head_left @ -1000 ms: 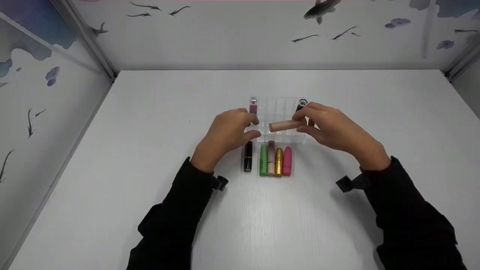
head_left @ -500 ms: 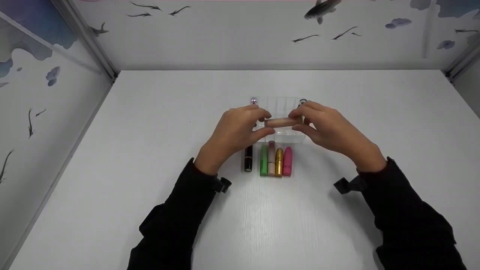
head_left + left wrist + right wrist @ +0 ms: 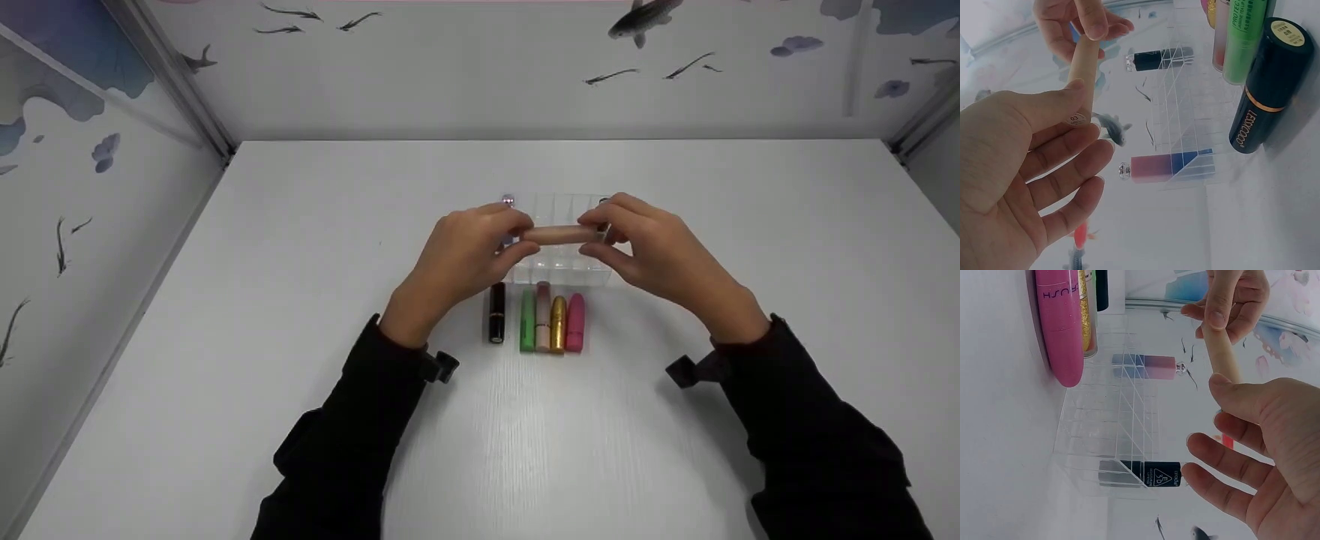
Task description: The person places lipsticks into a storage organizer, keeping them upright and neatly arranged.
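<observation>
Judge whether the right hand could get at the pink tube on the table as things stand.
Probably yes, after letting go: the right hand pinches one end of the beige tube, but nothing covers the pink tube, and the gold tube flanks only its left side.

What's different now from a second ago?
The left hand moved inward and now pinches the left end of the beige tube, which shifted up and left in the head view. The right hand still holds its other end. The row of tubes and the clear holder stayed put.
</observation>
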